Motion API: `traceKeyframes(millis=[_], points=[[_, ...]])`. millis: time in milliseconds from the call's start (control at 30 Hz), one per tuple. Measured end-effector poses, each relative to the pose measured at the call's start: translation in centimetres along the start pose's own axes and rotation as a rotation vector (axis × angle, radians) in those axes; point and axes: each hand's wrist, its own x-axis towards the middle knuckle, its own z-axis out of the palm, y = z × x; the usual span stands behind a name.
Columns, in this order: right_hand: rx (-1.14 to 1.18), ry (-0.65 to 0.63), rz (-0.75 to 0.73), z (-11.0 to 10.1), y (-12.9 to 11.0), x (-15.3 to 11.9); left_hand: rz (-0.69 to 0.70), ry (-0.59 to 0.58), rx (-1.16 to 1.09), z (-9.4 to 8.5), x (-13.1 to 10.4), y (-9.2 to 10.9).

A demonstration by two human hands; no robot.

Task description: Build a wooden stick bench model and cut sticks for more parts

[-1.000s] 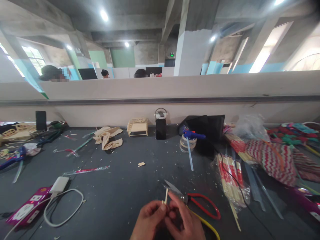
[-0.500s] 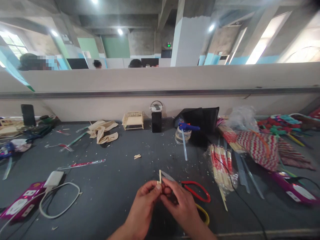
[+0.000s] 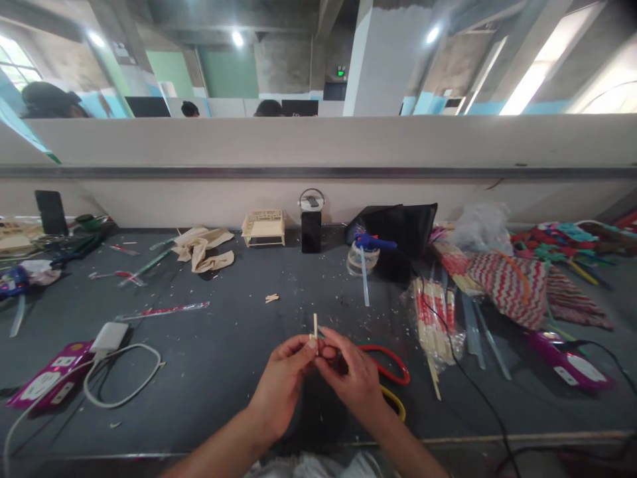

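Between the fingertips of my left hand (image 3: pixel 281 378) a short pale wooden stick (image 3: pixel 315 325) stands upright. A smaller pale bit shows beside its base, partly covered by my thumb. My right hand (image 3: pixel 351 375) is closed too, its fingertips pressed at the stick's lower end. Scissors with red and yellow handles (image 3: pixel 393 364) lie behind and under my right hand. Only a bit of blade shows near the stick; the hand hides the middle. Farther up the table lies a little pile of cut stick pieces (image 3: pixel 271 299).
A miniature wooden bench (image 3: pixel 263 228) and a phone (image 3: pixel 311 232) stand at the back. Rightward are a blue glue gun (image 3: pixel 375 243) on a jar, bagged chopsticks (image 3: pixel 438 318) and a black cable (image 3: pixel 460 355). A purple power strip (image 3: pixel 52 375) with a white charger sits at left.
The view has tilted slightly downward. Both hands, with the stick between them, have moved a little farther from the table's front edge. The grip looks the same.
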Motion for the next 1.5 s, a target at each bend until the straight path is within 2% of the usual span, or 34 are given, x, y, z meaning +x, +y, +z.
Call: traceKeyframes(millis=[233, 500, 667, 900, 1033, 1167, 1267, 1400, 1500], points=[[0.055, -0.125, 0.130, -0.5, -0.2, 1.0, -0.049, 0.038, -0.056, -0.1, 1.0, 0.4], [0.102, -0.102, 0.183, -0.4, -0.4, 1.3, -0.037, 0.025, -0.054, -0.3, 1.1, -0.1], [0.144, -0.110, 0.171, -0.2, -0.2, 1.0, -0.026, 0.044, -0.069, -0.2, 0.9, -0.3], [0.089, -0.062, 0.152, 0.4, -0.1, 0.8, 0.023, 0.053, -0.003, 0.1, 0.9, -0.7], [-0.030, -0.187, 0.109, -1.5, 1.2, 0.4, 0.062, 0.075, 0.108, -0.6, 1.0, -0.5], [-0.334, -0.262, 0.074, -4.4, 4.0, -1.6, 0.101, 0.176, 0.243, -2.6, 0.9, 0.5], [-0.399, -0.360, 0.048, -5.8, 5.6, -3.4, 0.145, 0.196, 0.365, -4.0, 0.7, 1.2], [-0.370, -0.473, 0.029, -6.4, 6.6, -4.7, 0.159, 0.201, 0.449, -4.7, 0.5, 1.5], [-0.359, -0.508, 0.086, -6.0, 7.1, -4.9, 0.146, 0.190, 0.432, -4.5, 0.4, 1.4]])
